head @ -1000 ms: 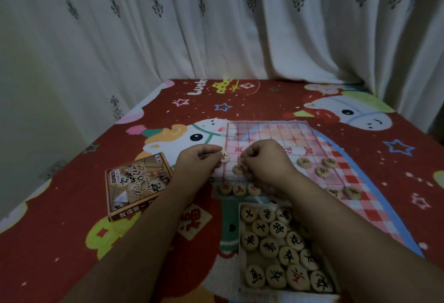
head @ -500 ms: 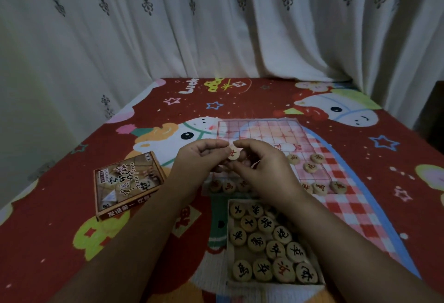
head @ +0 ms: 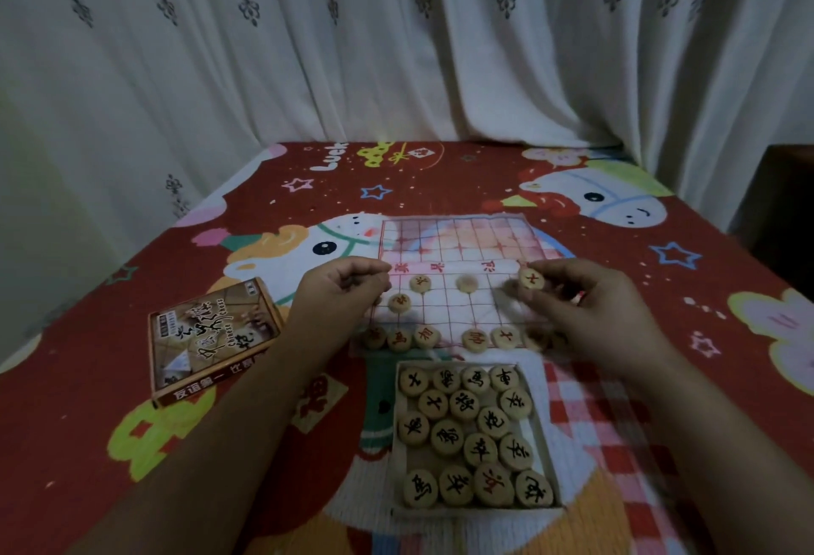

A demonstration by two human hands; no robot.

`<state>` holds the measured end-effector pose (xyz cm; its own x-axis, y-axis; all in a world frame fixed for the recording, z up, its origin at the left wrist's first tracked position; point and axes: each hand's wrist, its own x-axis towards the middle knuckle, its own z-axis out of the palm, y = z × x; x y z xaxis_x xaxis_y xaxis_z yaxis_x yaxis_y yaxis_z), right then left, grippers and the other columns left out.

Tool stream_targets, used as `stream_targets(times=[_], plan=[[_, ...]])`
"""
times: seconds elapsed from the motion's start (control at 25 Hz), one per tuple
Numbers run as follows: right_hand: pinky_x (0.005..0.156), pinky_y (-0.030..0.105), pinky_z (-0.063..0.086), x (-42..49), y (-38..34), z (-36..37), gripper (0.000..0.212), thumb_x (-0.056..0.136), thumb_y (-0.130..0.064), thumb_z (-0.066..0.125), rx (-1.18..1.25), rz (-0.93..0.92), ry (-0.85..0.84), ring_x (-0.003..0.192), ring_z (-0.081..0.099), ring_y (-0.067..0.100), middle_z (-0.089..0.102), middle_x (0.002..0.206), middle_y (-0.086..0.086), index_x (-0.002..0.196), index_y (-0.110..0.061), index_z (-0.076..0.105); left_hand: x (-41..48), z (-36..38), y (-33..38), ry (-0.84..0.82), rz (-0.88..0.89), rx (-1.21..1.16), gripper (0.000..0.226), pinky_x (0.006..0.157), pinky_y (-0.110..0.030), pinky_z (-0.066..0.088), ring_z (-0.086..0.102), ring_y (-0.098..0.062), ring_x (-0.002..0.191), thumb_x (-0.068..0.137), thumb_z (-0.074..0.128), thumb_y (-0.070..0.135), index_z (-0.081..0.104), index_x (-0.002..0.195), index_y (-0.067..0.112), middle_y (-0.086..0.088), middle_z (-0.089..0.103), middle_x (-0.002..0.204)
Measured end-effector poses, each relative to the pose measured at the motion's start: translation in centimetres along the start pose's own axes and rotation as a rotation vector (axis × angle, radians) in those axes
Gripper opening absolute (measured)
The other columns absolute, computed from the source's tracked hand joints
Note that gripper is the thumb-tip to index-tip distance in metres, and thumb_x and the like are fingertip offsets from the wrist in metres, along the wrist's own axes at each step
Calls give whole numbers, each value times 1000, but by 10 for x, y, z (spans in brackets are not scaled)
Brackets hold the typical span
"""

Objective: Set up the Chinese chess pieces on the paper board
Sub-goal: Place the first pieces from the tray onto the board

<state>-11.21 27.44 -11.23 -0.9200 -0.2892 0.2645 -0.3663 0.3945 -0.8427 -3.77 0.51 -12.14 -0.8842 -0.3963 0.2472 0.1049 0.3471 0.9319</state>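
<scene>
The paper board (head: 458, 241) lies on the red patterned cloth, its far half bare. Several round wooden pieces (head: 425, 337) form a row along its near edge, and three more (head: 419, 283) stand a little further in. My right hand (head: 590, 312) hovers over the board's right side and pinches a red-lettered piece (head: 530, 279) between thumb and fingertips. At the board's left edge my left hand (head: 339, 294) has its fingers curled with thumb against forefinger; no piece shows in it. An open white box (head: 395, 444) in front of the board holds several black-lettered pieces (head: 447, 437).
The printed chess box lid (head: 211, 334) lies left of the board, by my left forearm. A white curtain (head: 396, 48) hangs behind the table's far edge. A dark piece of furniture (head: 784, 193) stands at the right.
My hands have parted: the right carried the piece to the board's right side, and the left drew back to the left edge. The view has tilted down slightly.
</scene>
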Motion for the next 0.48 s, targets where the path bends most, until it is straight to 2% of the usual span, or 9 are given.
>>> stream_targets(times=[0.16,0.24,0.36,0.48], plan=[[70,24,52,-9,-2,15,17,82,-29,79,-16,4,-114,81,66,0,69,92,-7,96,-36,71,0,1,-4,-12,26,81,12,70,-31,57,67,-26,81,88,67,12,73,98,16,-11,73,87],[73,34,58,-12,-6,31,26,79,-43,78,-72,-7,-201,87,67,8,68,94,-10,102,-34,71,-1,2,-4,-16,27,92,12,70,-29,57,67,-23,82,88,67,11,73,98,15,-11,73,88],[86,42,50,-13,-12,50,36,79,-55,70,-329,-162,-227,98,53,9,62,92,-19,110,-37,70,-3,4,-4,-16,38,109,13,67,-19,55,66,-14,82,89,66,10,73,99,13,-6,73,90],[94,40,41,-10,-17,55,40,83,-53,69,-443,-175,-225,105,44,12,60,97,-13,118,-34,68,-2,4,-5,-25,59,118,13,65,-13,54,66,-9,80,89,66,9,73,99,13,-3,72,89]])
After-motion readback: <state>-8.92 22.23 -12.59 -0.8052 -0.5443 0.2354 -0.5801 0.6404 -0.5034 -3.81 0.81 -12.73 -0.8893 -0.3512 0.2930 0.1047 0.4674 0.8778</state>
